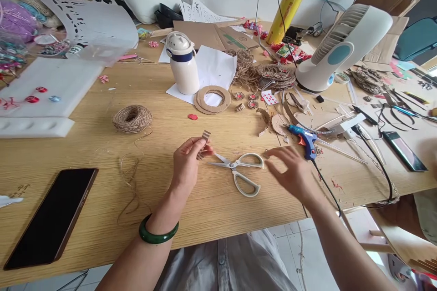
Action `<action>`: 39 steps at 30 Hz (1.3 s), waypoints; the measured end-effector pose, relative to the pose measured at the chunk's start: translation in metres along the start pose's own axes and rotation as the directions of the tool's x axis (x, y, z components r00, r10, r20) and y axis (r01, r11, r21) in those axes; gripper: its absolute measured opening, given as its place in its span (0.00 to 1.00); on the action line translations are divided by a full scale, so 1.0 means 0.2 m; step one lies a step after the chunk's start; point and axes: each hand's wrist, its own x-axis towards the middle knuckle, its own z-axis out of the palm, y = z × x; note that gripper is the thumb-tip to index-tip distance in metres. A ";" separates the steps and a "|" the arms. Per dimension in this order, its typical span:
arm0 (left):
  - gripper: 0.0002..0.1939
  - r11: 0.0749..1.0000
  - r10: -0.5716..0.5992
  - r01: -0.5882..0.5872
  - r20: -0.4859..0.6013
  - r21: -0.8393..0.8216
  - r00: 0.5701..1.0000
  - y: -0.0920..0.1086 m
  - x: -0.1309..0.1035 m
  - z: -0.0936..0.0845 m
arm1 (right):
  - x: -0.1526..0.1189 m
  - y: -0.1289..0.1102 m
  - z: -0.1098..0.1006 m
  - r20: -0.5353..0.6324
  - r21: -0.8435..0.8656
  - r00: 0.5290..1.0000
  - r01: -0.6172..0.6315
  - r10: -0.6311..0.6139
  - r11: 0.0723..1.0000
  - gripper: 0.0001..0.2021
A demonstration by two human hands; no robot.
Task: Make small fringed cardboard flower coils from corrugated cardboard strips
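Between the thumb and fingers of my left hand [187, 160] is a short strip of corrugated cardboard [205, 135], partly covered by the fingers. My right hand [289, 168] holds nothing; its fingers are apart, just right of the scissors. White-handled scissors [233, 165] lie on the table with blades spread, their tips close to my left fingers. A blue glue gun [303, 138] lies beyond my right hand. Farther back are cardboard rings [212, 108], several small rolled cardboard flowers [253, 104] with red centres and a curved corrugated strip [264, 121].
A ball of twine [132, 118] with a loose tail lies left, above a large black phone [51, 218]. Behind stand a white bottle [184, 70] and a white fan [341, 47]. Cables, pliers [398, 104] and another phone [404, 151] crowd the right. Another person's arm [398, 216] shows at the right edge.
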 end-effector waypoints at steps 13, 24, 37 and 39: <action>0.08 0.993 -0.107 0.111 0.146 -0.025 0.983 0.01 -0.03 0.01 | 0.01 0.04 0.20 0.043 -0.147 0.993 0.119 -0.114 0.982 0.16; 0.11 0.963 -0.130 0.052 0.290 0.263 0.948 -0.04 -0.09 0.03 | 0.22 -0.32 0.25 0.139 0.740 0.964 -0.253 0.226 0.624 0.11; 0.14 0.930 -0.314 0.246 0.242 0.274 0.918 -0.02 -0.02 0.01 | 0.32 -0.23 0.35 0.256 0.948 0.802 -0.319 0.539 0.024 0.13; 0.14 0.924 -0.323 0.254 0.228 0.284 0.919 -0.02 -0.02 0.01 | 0.32 -0.23 0.36 0.266 0.952 0.799 -0.305 0.539 -0.018 0.14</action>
